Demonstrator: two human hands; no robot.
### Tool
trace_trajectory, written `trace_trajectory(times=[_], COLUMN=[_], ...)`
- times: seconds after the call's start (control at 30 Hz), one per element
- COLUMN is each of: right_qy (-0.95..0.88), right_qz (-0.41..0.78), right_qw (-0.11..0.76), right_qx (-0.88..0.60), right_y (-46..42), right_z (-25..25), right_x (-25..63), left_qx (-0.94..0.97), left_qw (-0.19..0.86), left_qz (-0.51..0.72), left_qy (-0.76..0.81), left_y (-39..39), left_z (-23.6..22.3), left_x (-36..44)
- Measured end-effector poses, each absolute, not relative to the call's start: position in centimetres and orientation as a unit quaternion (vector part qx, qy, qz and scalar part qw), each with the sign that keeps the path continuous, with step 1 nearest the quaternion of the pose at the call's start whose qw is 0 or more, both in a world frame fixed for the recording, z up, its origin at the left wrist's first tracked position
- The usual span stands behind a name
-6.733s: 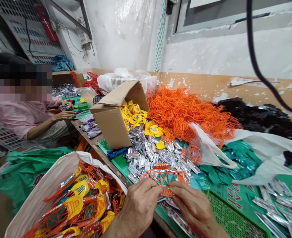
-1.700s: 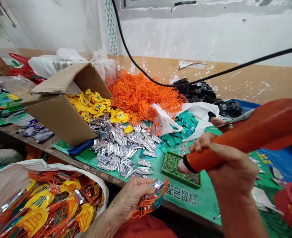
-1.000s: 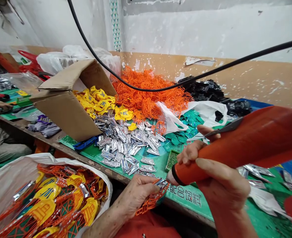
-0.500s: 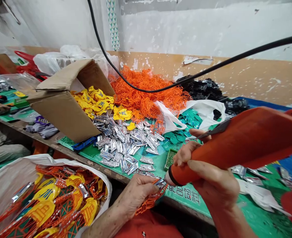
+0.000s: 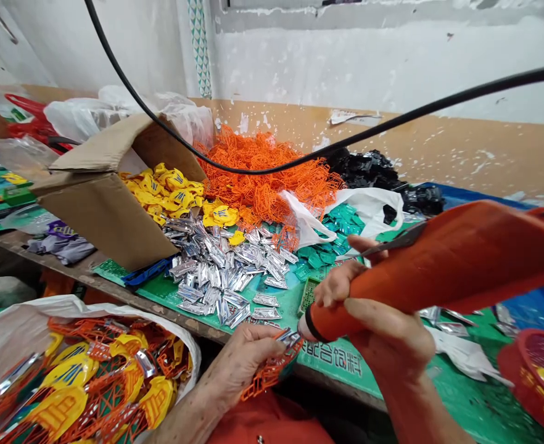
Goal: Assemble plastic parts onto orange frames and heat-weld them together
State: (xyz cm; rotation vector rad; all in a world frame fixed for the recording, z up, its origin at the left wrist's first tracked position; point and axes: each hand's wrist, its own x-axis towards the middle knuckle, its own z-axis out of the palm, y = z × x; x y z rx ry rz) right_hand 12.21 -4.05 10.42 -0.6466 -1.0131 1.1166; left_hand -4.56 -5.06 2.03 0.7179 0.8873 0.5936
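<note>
My left hand (image 5: 247,354) is closed around an orange plastic lattice piece (image 5: 268,375), with a silvery piece (image 5: 289,338) on its upper side. In my right hand (image 5: 387,333) is a thick orange handheld tool (image 5: 406,280) with a black ring and a pale tip. The tip sits against or just beside the silvery piece; I cannot tell whether they touch. A dark metal lever (image 5: 395,240) lies along the tool's top, by my fingers. Just beyond the left hand, silvery pieces (image 5: 226,277) lie heaped on the green table cover (image 5: 332,348).
A white sack (image 5: 115,308) of orange and yellow assemblies stands at the left. Behind are a tipped cardboard box (image 5: 100,213) with yellow parts (image 5: 170,191), orange lattices (image 5: 263,166) and teal pieces (image 5: 341,228). A black cable (image 5: 272,169) hangs across; a red basket (image 5: 535,370) stands right.
The view has turned slightly right, so everything appears shifted left and more of the red basket shows. Both hands keep their grips, with the tool tip still at the lattice piece.
</note>
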Motion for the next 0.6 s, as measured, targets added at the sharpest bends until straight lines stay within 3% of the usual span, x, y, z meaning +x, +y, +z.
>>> trace_trajectory(times=[0.23, 0.6], right_qy=[-0.411, -0.390], right_qz=[0.307, 0.258], right_qw=[0.767, 0.762], right_qx=[-0.384, -0.447], right_y=[-0.5, 1.6], right_z=[9.4, 4.9], right_x=[16.6, 19.3], left_qx=[0.319, 0.320], left_qw=[0.823, 0.824], left_qz=[0.283, 0.278], left_qy=[0.376, 0.375], left_y=[-4.7, -4.3], left_z=[1.8, 1.2], left_x=[-5.4, -5.3])
